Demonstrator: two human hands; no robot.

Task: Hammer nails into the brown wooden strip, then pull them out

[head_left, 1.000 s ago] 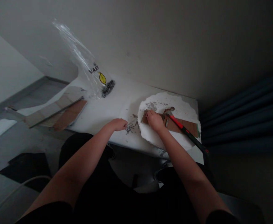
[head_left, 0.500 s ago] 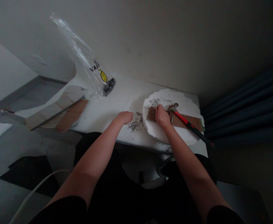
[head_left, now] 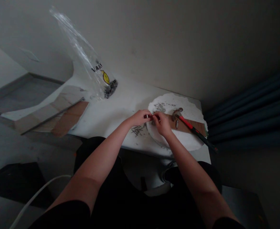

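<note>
My left hand point(head_left: 140, 118) and my right hand point(head_left: 163, 123) meet fingertip to fingertip over the left end of a brown wooden board point(head_left: 187, 123). Both are closed in a pinch; whatever sits between the fingers is too small to make out. The board lies on a white round mat with a wavy edge point(head_left: 178, 140). A claw hammer point(head_left: 187, 123) with a red and black handle rests across the board, its head toward my right hand. Loose nails point(head_left: 137, 130) form a small pile just below my left hand.
A clear plastic bag point(head_left: 89, 60) with a lemon print and dark small pieces at its bottom stands at the back left of the white table point(head_left: 111, 117). Wooden boards point(head_left: 69, 118) overhang the table's left side. A dark curtain point(head_left: 247, 114) hangs at the right.
My left hand has moved right and slightly up from beside the nails to meet my right hand. My right hand has shifted a little left and down, with its fingers turned toward the left hand.
</note>
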